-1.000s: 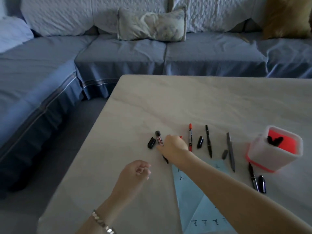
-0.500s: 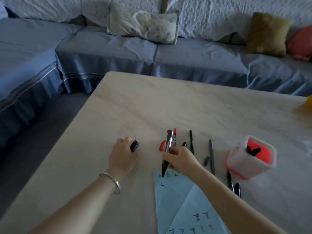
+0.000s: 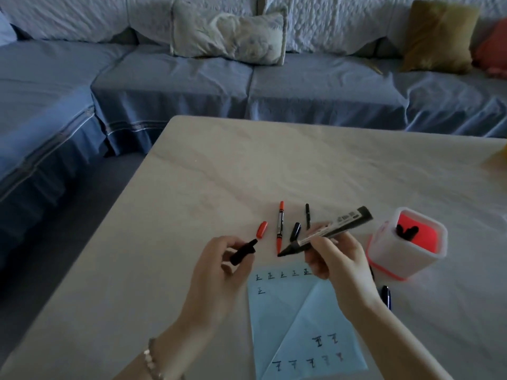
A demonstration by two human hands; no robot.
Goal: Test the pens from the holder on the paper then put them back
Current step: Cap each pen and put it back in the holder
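The thick black marker (image 3: pixel 345 220) hangs tilted above the bench (image 3: pixel 219 174), nib toward the cap (image 3: pixel 242 252). The grip of the right hand (image 3: pixel 338 263) pinches its barrel; that of the left hand (image 3: pixel 216 272) pinches the cap. Light, stiff, smooth plastic, I'd judge: hold the barrel, clear of the nib.

Table (image 3: pixel 274 165): pale top with faint veins.
Holder (image 3: pixel 397 260): white, red inside, standing upright.
Paper (image 3: pixel 288 311): light blue sheet with ink marks, left of the holder and nearer.
Red pen (image 3: pixel 279 223), black cap (image 3: pixel 295 231), thin black pen (image 3: pixel 307 215): lying left of the holder.
Red cap (image 3: pixel 261 229): farthest left of the holder.
Dark pen (image 3: pixel 385 296): just beside the holder's near side, partly hidden.
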